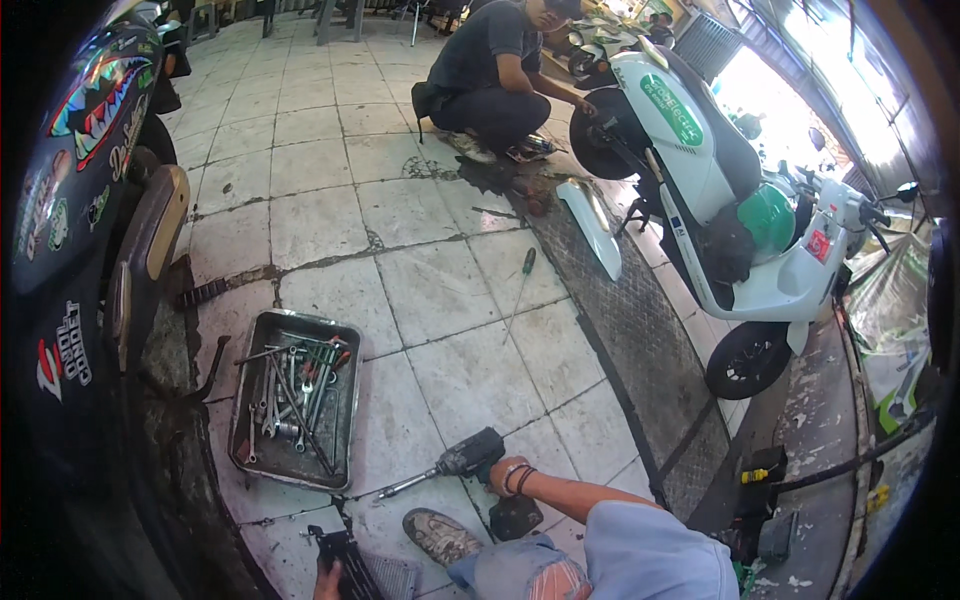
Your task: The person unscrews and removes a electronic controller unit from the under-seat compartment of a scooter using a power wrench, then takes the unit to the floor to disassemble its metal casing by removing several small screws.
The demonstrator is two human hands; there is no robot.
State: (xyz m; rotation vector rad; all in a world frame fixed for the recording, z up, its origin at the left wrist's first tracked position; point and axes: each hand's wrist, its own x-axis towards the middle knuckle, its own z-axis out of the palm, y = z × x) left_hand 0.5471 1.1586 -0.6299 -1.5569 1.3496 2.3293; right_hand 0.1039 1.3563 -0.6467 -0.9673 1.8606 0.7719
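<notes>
My right hand [508,474] is closed round the handle of a black cordless impact wrench [470,452], whose long silver socket extension [408,484] points left over the floor tiles. The wrench's battery [515,516] hangs below, near my shoe [440,537]. At the lower edge my left hand [328,582] is partly in view, its fingers against a black finned part [345,558] that I cannot name further. Just ahead of that hand lies a metal tray [352,400] full of wrenches and other hand tools [295,390].
A white scooter [690,160] stands at the right; a person [495,80] crouches by its rear wheel. A white panel [590,230] and a screwdriver [527,262] lie on the floor. A dark motorbike [85,250] fills the left side. A metal floor strip [640,320] runs beside the scooter.
</notes>
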